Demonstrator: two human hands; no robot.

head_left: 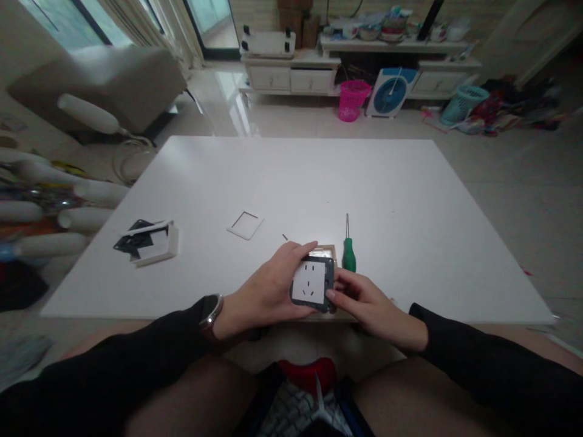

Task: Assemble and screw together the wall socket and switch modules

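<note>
Near the table's front edge, my left hand is closed round the left side of a wall socket, a white face with slots in a dark frame. My right hand pinches the same socket at its right edge, thumb on the frame. Just behind it a gold-coloured box shows in part; the rest is hidden by the socket and hands. A screwdriver with a green handle lies to the right, its shaft pointing away from me. A thin square white frame lies farther left, and a small screw-like piece sits nearby.
On the left of the white table an open white box holds dark and white plate parts. Beyond the table stand a pink basket, a blue fan and a low cabinet. White rolled objects flank the table's left side.
</note>
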